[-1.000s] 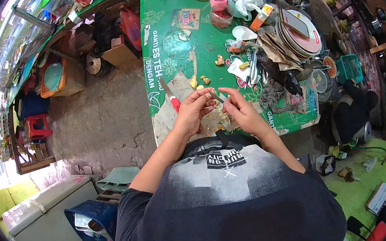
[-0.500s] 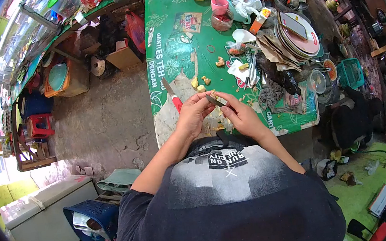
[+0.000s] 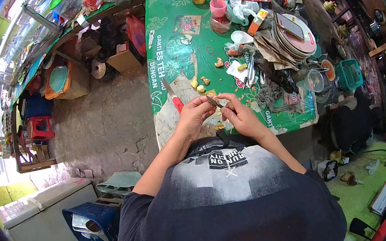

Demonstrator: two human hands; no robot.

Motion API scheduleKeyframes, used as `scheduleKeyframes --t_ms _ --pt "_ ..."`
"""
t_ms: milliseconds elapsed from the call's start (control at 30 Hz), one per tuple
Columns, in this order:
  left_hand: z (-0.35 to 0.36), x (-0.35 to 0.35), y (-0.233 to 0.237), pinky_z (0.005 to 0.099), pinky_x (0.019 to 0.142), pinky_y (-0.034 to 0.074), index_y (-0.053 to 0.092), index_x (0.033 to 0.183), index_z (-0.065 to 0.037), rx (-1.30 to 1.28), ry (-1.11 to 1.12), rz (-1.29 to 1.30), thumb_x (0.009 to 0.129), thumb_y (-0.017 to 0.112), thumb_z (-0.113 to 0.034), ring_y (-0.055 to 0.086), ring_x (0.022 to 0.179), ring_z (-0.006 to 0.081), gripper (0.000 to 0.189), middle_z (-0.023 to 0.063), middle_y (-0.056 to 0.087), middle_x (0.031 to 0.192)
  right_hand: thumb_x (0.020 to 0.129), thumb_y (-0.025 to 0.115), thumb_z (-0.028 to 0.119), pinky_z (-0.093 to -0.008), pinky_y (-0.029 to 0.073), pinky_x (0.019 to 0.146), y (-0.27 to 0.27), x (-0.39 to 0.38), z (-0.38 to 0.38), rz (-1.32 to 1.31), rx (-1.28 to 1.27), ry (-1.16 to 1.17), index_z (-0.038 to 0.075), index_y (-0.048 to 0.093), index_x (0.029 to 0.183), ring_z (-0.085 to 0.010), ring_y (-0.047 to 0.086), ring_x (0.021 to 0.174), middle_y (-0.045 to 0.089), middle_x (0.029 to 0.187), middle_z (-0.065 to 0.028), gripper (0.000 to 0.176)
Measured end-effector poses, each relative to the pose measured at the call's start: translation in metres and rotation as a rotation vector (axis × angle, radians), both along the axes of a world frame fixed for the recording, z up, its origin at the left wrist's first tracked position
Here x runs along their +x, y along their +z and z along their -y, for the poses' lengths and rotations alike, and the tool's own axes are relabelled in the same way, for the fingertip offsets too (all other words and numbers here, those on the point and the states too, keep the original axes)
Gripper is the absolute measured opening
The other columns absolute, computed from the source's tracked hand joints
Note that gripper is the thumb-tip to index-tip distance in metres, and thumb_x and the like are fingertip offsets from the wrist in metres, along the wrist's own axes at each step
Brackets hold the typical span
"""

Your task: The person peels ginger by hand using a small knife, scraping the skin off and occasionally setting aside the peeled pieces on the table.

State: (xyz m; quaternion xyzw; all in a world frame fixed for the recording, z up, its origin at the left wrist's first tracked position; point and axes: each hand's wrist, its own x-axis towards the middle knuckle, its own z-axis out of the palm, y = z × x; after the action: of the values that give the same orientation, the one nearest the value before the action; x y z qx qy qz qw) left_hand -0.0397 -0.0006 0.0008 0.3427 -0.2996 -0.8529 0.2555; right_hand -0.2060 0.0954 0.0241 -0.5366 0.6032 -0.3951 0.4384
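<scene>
My left hand (image 3: pixel 192 116) is closed, its fingertips around a small piece of ginger root (image 3: pixel 213 94) that is mostly hidden. In my right hand (image 3: pixel 241 116) is a small dark-bladed knife (image 3: pixel 214 102), its blade against the piece between the two hands. Just beyond my fingers, peeled yellow ginger pieces (image 3: pixel 194 82) lie on the green table cover (image 3: pixel 180 50), with a knobbly unpeeled piece (image 3: pixel 219 62) farther off. A red-handled knife (image 3: pixel 175 98) rests left of my left hand. Thin peelings are scattered below and right of my hands.
Stacked plates with a phone (image 3: pixel 289 26) on top stand at the right, near spoons (image 3: pixel 250 71) and a dark cloth (image 3: pixel 271 95). A pink cup (image 3: pixel 218 8) and a jar (image 3: pixel 221 23) stand farther back. A blue crate (image 3: pixel 90 222) is on the floor at left.
The knife blade and my right fingers have shifted slightly at the piece between my hands. My left hand keeps its hold, and the things on the table stay put.
</scene>
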Motion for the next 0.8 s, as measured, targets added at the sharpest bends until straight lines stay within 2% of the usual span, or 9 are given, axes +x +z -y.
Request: scheduleKeyframes --t_ms 267,367,433,467,533,567,600,667,800 --pt "-0.003 0.005 -0.007 0.0248 0.082 0.051 0.065 0.103 -0.003 -0.015 -0.068 0.015 0.088 0.064 -0.008 0.063 0.085 0.0102 0.016 0.0023 0.068 0.095 0.099 0.051 0.019 -0.0352 0.048 0.066 -0.006 0.004 0.000 -0.031 -0.031 -0.026 0.014 0.049 0.129 -0.0233 0.064 0.073 0.062 0.079 -0.0103 0.031" --pt "-0.007 0.004 -0.005 0.0244 0.080 0.051 0.064 0.105 -0.004 0.002 -0.088 0.036 0.089 0.065 -0.009 0.064 0.085 0.0102 0.017 0.0027 0.068 0.096 0.100 0.049 0.020 -0.0309 0.046 0.061 -0.020 0.000 0.001 -0.043 -0.104 -0.064 0.011 0.050 0.125 -0.0179 0.060 0.067 0.062 0.079 -0.0086 0.026" --pt "-0.006 0.005 -0.005 0.0240 0.079 0.051 0.063 0.106 -0.004 0.012 -0.086 0.056 0.089 0.065 -0.009 0.064 0.084 0.0102 0.018 0.0030 0.068 0.097 0.102 0.046 0.020 -0.0257 0.042 0.055 -0.020 -0.004 0.003 0.368 0.032 -0.028 0.008 0.050 0.121 -0.0105 0.053 0.060 0.063 0.080 -0.0056 0.022" --pt "-0.005 0.006 -0.009 0.0242 0.080 0.052 0.062 0.110 -0.004 0.056 -0.080 -0.011 0.090 0.064 -0.009 0.064 0.086 0.0109 0.021 0.0029 0.068 0.097 0.102 0.046 0.020 -0.0257 0.042 0.055 -0.018 -0.005 0.002 0.369 0.026 -0.030 0.008 0.050 0.121 -0.0105 0.053 0.060 0.063 0.080 -0.0056 0.022" --pt "-0.003 0.006 -0.007 0.0244 0.081 0.052 0.062 0.114 -0.005 0.088 -0.072 -0.082 0.090 0.064 -0.009 0.065 0.087 0.0116 0.024 0.0027 0.067 0.098 0.104 0.044 0.020 -0.0217 0.036 0.053 -0.010 -0.009 0.002 0.696 0.098 -0.143 0.006 0.049 0.122 -0.0049 0.044 0.059 0.062 0.080 -0.0027 0.023" --pt "-0.002 0.006 -0.004 0.0242 0.082 0.053 0.061 0.115 -0.006 0.094 -0.058 -0.089 0.091 0.063 -0.010 0.065 0.090 0.0121 0.025 0.0026 0.067 0.100 0.103 0.045 0.021 -0.0220 0.039 0.057 -0.013 -0.014 0.001 0.603 0.092 -0.136 0.007 0.048 0.130 -0.0065 0.048 0.061 0.062 0.079 -0.0026 0.030" --pt "-0.001 0.007 -0.001 0.0240 0.082 0.053 0.061 0.117 -0.006 0.100 -0.042 -0.095 0.092 0.062 -0.010 0.066 0.093 0.0126 0.026 0.0025 0.068 0.101 0.103 0.045 0.021 -0.0220 0.039 0.057 -0.010 -0.014 0.001 0.601 0.086 -0.130 0.007 0.048 0.130 -0.0065 0.048 0.061 0.062 0.079 -0.0026 0.030" --pt "-0.001 0.008 -0.003 0.0237 0.082 0.053 0.060 0.118 -0.007 0.071 -0.033 -0.098 0.092 0.062 -0.011 0.066 0.096 0.0124 0.026 0.0026 0.068 0.103 0.102 0.047 0.020 -0.0227 0.041 0.060 -0.005 -0.011 -0.005 0.162 0.073 -0.063 0.006 0.044 0.138 -0.0083 0.051 0.065 0.061 0.079 -0.0026 0.039" --pt "-0.002 0.010 -0.006 0.0229 0.082 0.053 0.061 0.118 -0.007 0.018 0.008 -0.116 0.092 0.063 -0.012 0.065 0.095 0.0101 0.026 0.0022 0.068 0.105 0.099 0.051 0.018 -0.0260 0.045 0.065 0.010 0.004 -0.013 0.055 -0.024 0.007 0.011 0.049 0.138 -0.0099 0.055 0.070 0.061 0.080 -0.0051 0.039"
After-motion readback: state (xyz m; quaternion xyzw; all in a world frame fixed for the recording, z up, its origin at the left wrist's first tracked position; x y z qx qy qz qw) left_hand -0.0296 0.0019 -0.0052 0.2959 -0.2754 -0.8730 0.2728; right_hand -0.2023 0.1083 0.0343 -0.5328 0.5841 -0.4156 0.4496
